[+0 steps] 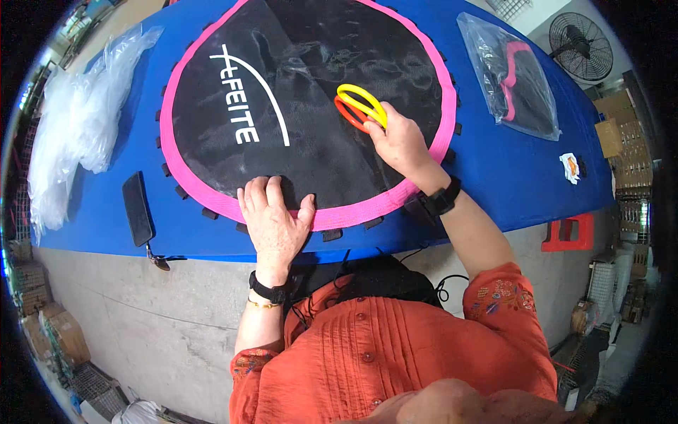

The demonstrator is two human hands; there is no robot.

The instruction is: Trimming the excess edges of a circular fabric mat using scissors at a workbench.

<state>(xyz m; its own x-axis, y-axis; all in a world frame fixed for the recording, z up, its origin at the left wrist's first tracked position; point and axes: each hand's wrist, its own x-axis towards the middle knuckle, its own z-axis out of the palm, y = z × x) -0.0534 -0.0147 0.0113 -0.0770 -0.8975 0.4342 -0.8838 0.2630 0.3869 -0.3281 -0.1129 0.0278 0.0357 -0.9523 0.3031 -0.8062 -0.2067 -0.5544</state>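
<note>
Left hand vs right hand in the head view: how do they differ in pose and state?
The left hand lies flat, fingers spread, pressing the near pink rim of the round black mat; the right hand is curled in a grip on the scissors with yellow and orange handles. The left holds nothing; the right holds a tool. The left sits nearer the body, the right farther onto the mat. Both wear a dark wristband.

Blue desk (508, 184). Heap of clear bags (78, 120) on left end, black phone (137, 208) near front edge. Bagged pink-trimmed mat (512, 78) at right, small packet (571, 167) beside. Black fan (581, 46) and red stool (569, 233) beyond.
</note>
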